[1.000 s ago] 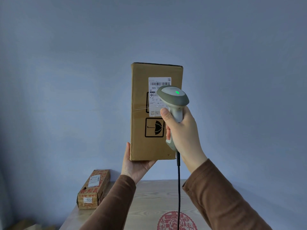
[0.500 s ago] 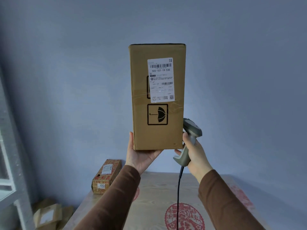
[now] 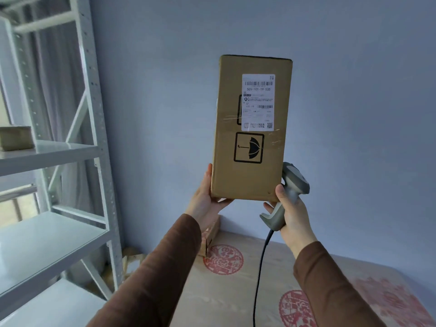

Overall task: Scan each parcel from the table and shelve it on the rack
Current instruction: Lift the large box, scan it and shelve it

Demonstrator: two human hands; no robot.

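Observation:
A tall brown cardboard parcel (image 3: 250, 161) with a white shipping label and a black umbrella mark stands upright in the air. My left hand (image 3: 206, 199) grips its bottom left corner from below. My right hand (image 3: 292, 213) holds a grey corded barcode scanner (image 3: 291, 187) just right of the parcel's lower edge, its head tilted up and away from the label. A white metal rack (image 3: 99, 128) with several shelves fills the left side. A small patterned parcel (image 3: 211, 234) lies on the table behind my left forearm, mostly hidden.
The table (image 3: 236, 300) has a pale cover with red round prints. A brown box (image 3: 15, 138) sits on an upper rack shelf. More cardboard parcels (image 3: 133, 260) lie on the floor between rack and table. A blue wall stands behind.
The scanner has dropped from in front of the label to beside the parcel's bottom edge. The view has swung left, bringing the rack into sight, and the parcel now sits right of centre.

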